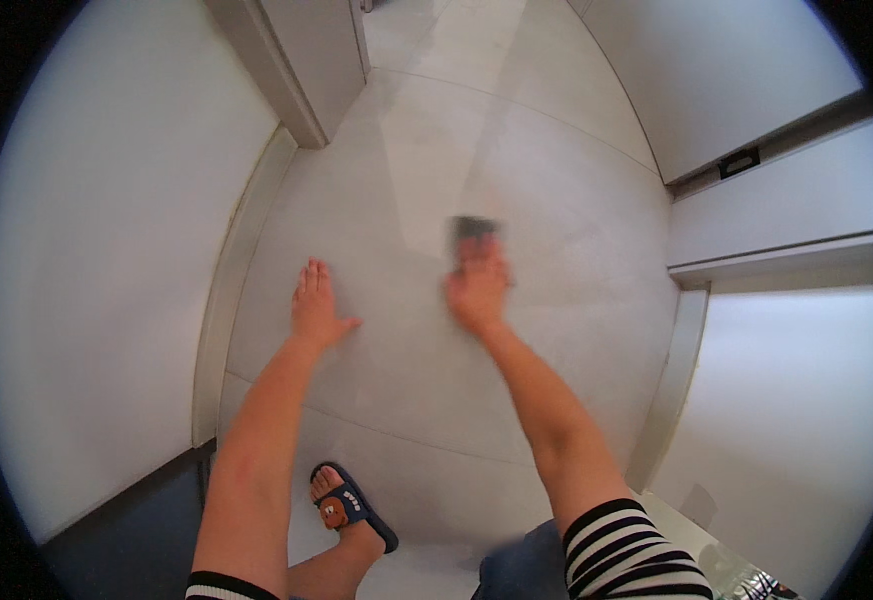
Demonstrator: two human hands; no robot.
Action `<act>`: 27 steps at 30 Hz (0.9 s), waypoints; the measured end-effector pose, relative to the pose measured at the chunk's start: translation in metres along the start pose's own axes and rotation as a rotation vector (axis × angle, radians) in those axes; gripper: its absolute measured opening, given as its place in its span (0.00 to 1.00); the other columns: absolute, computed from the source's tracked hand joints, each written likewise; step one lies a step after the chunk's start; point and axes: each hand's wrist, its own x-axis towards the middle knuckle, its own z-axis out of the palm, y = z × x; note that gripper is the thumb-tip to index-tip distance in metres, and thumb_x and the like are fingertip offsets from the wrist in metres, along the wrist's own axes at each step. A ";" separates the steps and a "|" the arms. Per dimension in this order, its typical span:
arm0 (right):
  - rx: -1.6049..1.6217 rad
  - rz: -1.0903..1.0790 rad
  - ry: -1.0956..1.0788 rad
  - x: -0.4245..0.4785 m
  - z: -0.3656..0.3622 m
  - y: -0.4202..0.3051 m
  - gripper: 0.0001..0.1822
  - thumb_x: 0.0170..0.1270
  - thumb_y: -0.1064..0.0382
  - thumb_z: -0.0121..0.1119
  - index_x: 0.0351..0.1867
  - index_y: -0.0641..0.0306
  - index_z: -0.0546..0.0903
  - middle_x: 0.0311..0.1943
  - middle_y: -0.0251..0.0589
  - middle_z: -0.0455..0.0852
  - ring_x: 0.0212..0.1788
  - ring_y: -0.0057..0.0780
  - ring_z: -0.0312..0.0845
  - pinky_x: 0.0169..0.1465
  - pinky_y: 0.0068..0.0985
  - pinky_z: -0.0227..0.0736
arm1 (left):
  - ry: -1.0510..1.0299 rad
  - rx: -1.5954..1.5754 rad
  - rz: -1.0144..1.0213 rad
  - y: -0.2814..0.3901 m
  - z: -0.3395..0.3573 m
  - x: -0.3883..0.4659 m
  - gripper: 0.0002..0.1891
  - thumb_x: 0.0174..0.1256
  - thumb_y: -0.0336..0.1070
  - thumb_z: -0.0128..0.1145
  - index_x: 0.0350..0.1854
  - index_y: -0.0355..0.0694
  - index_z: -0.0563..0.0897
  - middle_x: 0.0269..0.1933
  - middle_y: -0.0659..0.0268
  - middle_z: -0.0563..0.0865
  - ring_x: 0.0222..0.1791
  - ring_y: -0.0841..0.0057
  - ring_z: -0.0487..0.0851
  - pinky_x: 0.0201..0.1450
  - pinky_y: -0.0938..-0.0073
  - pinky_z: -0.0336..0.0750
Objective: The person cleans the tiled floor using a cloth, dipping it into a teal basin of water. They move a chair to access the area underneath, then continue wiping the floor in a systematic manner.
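Pale floor tiles point(406, 352) spread out before me. My left hand point(316, 307) rests palm down on them, fingers apart and nothing in it. Under my right hand point(479, 289) is a dark cloth or pad point(474, 225), pressed flat to the floor. Both that hand and the dark thing are blurred, and most of the dark thing is hidden beneath the fingers, so its exact kind is unclear.
A white wall with a skirting board point(215, 300) runs along the left, ending at a door frame point(286, 75). White cabinet fronts point(766, 195) stand on the right. My foot in a dark blue slide sandal point(354, 502) is at the bottom.
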 end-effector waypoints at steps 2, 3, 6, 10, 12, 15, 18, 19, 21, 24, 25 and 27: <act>0.220 -0.424 -0.260 -0.015 0.006 -0.057 0.32 0.66 0.56 0.59 0.72 0.53 0.70 0.77 0.52 0.59 0.80 0.49 0.48 0.79 0.51 0.42 | 0.011 -0.021 -0.024 -0.020 -0.001 0.013 0.68 0.47 0.60 0.77 0.81 0.35 0.43 0.84 0.54 0.43 0.83 0.57 0.44 0.81 0.53 0.50; 0.234 -0.541 -0.325 -0.020 0.002 -0.068 0.30 0.68 0.56 0.58 0.72 0.53 0.70 0.78 0.51 0.58 0.81 0.48 0.47 0.79 0.51 0.43 | 0.044 -0.047 -0.028 -0.038 0.000 0.017 0.70 0.45 0.62 0.78 0.82 0.36 0.42 0.84 0.54 0.42 0.83 0.57 0.43 0.81 0.52 0.49; 0.060 -0.186 -0.312 -0.004 -0.032 -0.002 0.31 0.71 0.56 0.55 0.75 0.54 0.66 0.79 0.49 0.56 0.81 0.46 0.47 0.78 0.50 0.43 | 0.017 -0.002 0.057 -0.042 -0.017 0.041 0.76 0.37 0.67 0.79 0.82 0.37 0.38 0.84 0.55 0.38 0.84 0.57 0.39 0.81 0.49 0.44; -0.255 0.590 0.188 0.047 -0.014 0.049 0.34 0.71 0.55 0.52 0.77 0.59 0.62 0.79 0.54 0.54 0.81 0.49 0.45 0.77 0.48 0.43 | -0.142 0.019 0.054 0.012 -0.036 0.085 0.84 0.29 0.72 0.79 0.81 0.38 0.30 0.83 0.53 0.31 0.83 0.55 0.30 0.81 0.44 0.34; -0.220 0.649 0.149 0.086 0.009 0.010 0.35 0.72 0.54 0.52 0.78 0.59 0.60 0.80 0.56 0.52 0.81 0.51 0.44 0.77 0.49 0.43 | -0.179 0.019 0.019 0.007 -0.038 0.094 0.86 0.28 0.72 0.79 0.80 0.39 0.27 0.83 0.52 0.28 0.83 0.54 0.27 0.81 0.43 0.32; -0.132 0.255 0.051 0.133 0.039 -0.058 0.36 0.70 0.53 0.52 0.78 0.59 0.60 0.80 0.56 0.50 0.81 0.52 0.44 0.79 0.49 0.38 | -0.257 0.009 0.029 0.011 -0.039 0.097 0.87 0.28 0.72 0.79 0.80 0.39 0.25 0.82 0.50 0.25 0.82 0.53 0.24 0.80 0.41 0.30; 0.024 -0.151 -0.053 0.145 0.061 -0.116 0.36 0.66 0.57 0.58 0.76 0.55 0.64 0.79 0.56 0.54 0.80 0.53 0.46 0.77 0.54 0.43 | -0.266 0.000 0.045 0.009 -0.035 0.098 0.87 0.28 0.72 0.79 0.80 0.39 0.25 0.82 0.50 0.24 0.82 0.52 0.24 0.79 0.40 0.30; 0.089 -0.230 -0.145 0.141 0.052 -0.113 0.35 0.67 0.57 0.57 0.76 0.54 0.64 0.79 0.54 0.54 0.80 0.52 0.46 0.77 0.55 0.43 | -0.258 -0.001 0.045 0.004 -0.035 0.099 0.87 0.28 0.72 0.79 0.80 0.39 0.25 0.82 0.51 0.24 0.82 0.51 0.24 0.79 0.40 0.30; 0.010 -0.297 -0.281 0.134 0.025 -0.066 0.34 0.70 0.58 0.54 0.77 0.52 0.62 0.80 0.51 0.53 0.81 0.51 0.46 0.77 0.54 0.43 | -0.291 0.004 0.022 0.000 -0.040 0.099 0.87 0.28 0.72 0.79 0.80 0.39 0.24 0.82 0.51 0.24 0.82 0.51 0.24 0.79 0.40 0.30; -0.212 0.284 -0.007 0.141 0.009 0.015 0.36 0.68 0.57 0.52 0.78 0.55 0.61 0.80 0.53 0.53 0.80 0.51 0.47 0.76 0.49 0.45 | -0.321 -0.014 0.046 0.007 -0.043 0.102 0.87 0.29 0.72 0.79 0.79 0.39 0.24 0.82 0.51 0.23 0.82 0.50 0.24 0.79 0.40 0.29; -0.264 0.424 0.148 0.152 0.012 0.018 0.35 0.69 0.57 0.50 0.78 0.56 0.60 0.80 0.54 0.53 0.80 0.52 0.46 0.76 0.48 0.45 | -0.328 -0.018 0.048 0.006 -0.042 0.103 0.87 0.29 0.72 0.79 0.79 0.39 0.24 0.82 0.51 0.23 0.82 0.50 0.24 0.79 0.39 0.29; -0.240 0.454 0.133 0.198 0.037 0.001 0.35 0.70 0.55 0.49 0.78 0.56 0.60 0.80 0.55 0.52 0.80 0.53 0.45 0.76 0.48 0.44 | -0.329 -0.046 0.069 0.002 -0.039 0.106 0.87 0.29 0.72 0.79 0.79 0.38 0.23 0.80 0.47 0.22 0.81 0.47 0.21 0.77 0.35 0.27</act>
